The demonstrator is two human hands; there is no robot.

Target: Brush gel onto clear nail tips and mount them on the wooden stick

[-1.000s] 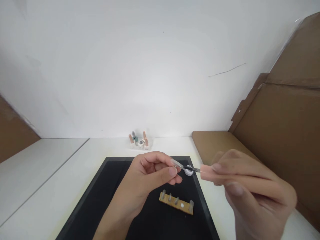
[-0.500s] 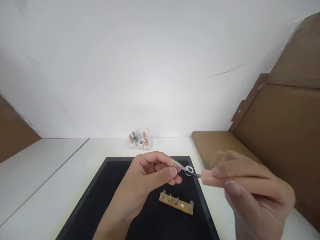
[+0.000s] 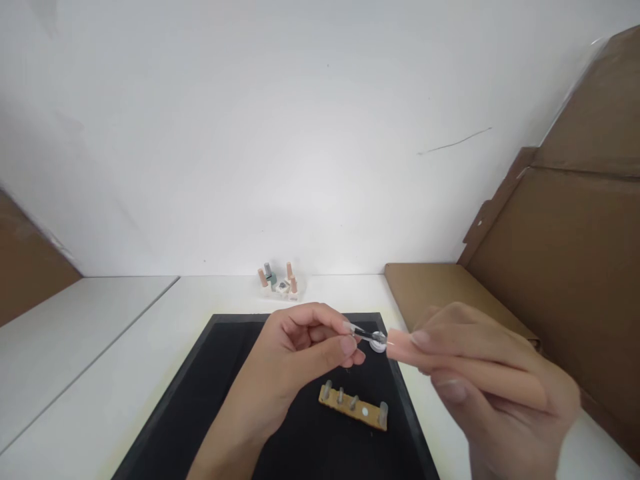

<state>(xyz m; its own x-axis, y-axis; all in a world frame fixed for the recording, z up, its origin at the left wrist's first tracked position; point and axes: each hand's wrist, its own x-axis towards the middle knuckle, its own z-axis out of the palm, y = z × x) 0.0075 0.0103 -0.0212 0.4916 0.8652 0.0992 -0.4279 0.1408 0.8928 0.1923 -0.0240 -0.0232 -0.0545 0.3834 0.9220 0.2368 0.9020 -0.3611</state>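
Observation:
Between the thumb and index finger of my left hand [image 3: 300,353] is a thin clear false nail [image 3: 353,329], its tip pointing right. My right hand [image 3: 480,373] is closed around the peach cap [image 3: 403,345] of a nail polish brush. The dark brush [image 3: 369,335] points left and lies along the false nail, seemingly touching it. Behind the brush, partly hidden, sits a small round white pot [image 3: 379,345]. Below the hands, a tan strip [image 3: 345,404] carries several clear false nails standing up and one white dot.
A black mat [image 3: 210,400] lies on the white table [image 3: 125,347]. At the back, a clear holder [image 3: 280,295] holds several small polish bottles with peach and grey caps. Cardboard panels [image 3: 575,267] stand at the right, with a flat cardboard piece [image 3: 425,287] on the table.
My right hand has moved left, bringing the brush from the false nail's tip further along it. My left hand has hardly moved.

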